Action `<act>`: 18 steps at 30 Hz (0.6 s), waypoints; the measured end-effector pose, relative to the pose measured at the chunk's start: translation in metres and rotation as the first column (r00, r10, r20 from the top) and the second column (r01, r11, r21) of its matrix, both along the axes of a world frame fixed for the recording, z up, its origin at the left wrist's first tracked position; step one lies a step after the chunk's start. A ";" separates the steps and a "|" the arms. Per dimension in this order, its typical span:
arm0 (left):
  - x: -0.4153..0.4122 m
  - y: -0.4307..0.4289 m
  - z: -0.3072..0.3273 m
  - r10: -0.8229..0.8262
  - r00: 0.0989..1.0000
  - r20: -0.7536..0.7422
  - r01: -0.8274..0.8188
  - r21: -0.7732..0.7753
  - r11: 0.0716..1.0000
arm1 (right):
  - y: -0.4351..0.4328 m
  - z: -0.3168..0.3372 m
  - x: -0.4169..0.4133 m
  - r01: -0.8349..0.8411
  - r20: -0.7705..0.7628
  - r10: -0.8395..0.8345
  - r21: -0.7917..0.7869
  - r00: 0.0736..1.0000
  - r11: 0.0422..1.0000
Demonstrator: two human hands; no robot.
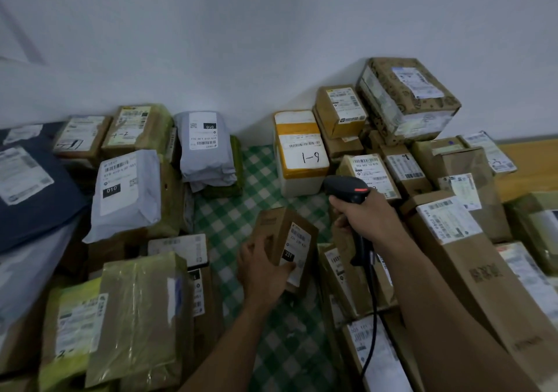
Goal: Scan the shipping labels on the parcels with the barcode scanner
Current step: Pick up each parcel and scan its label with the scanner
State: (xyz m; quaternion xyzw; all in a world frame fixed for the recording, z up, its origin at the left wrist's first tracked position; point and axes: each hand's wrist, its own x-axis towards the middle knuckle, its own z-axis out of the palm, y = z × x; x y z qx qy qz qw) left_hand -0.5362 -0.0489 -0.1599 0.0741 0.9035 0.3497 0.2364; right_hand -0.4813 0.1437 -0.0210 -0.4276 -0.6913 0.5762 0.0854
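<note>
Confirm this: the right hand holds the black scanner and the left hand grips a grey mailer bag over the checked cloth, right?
Not quite. In the head view the left hand grips a small brown cardboard box over the checked cloth, not a grey mailer bag. The right hand does hold the black scanner.

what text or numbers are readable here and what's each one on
"010": black patch on the label of the large grey mailer.
"010": upside down, on the smaller grey mailer.
"1-6": handwritten on the white foam box.
"231": black patch on the small carton the left hand grips.
Barcode scanner in the right hand: no text visible.
Other labels' fine print: too small or blurred.
</note>
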 end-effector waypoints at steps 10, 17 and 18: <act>-0.019 -0.012 0.005 -0.012 0.917 0.398 -0.100 0.261 0.960 | 0.001 -0.001 0.002 0.042 0.003 -0.042 -0.029 0.999 0.999; -0.019 -0.025 0.031 0.154 0.924 0.351 -0.306 0.432 0.848 | -0.002 0.007 0.005 0.019 0.022 -0.019 -0.002 1.000 1.000; -0.020 -0.028 0.040 0.164 0.932 0.324 -0.310 0.473 0.825 | -0.004 0.010 0.007 0.013 0.026 -0.013 0.007 1.000 1.000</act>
